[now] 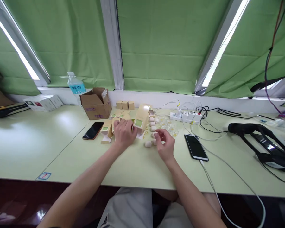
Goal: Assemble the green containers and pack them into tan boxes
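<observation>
We see the long cardboard box [144,113] on or just over the counter [133,167], immediately right of the left hand [125,133], whose curled fingers touch its near left corner, though we cannot tell whether they grip it. Its long axis runs away from us and slightly rightward, the green-patched end pointing nearest us. In the right hand [165,144], beside small pale cylinders [153,129], thumb and index tips stand narrowly spaced; what they hold, if anything, we cannot tell.
</observation>
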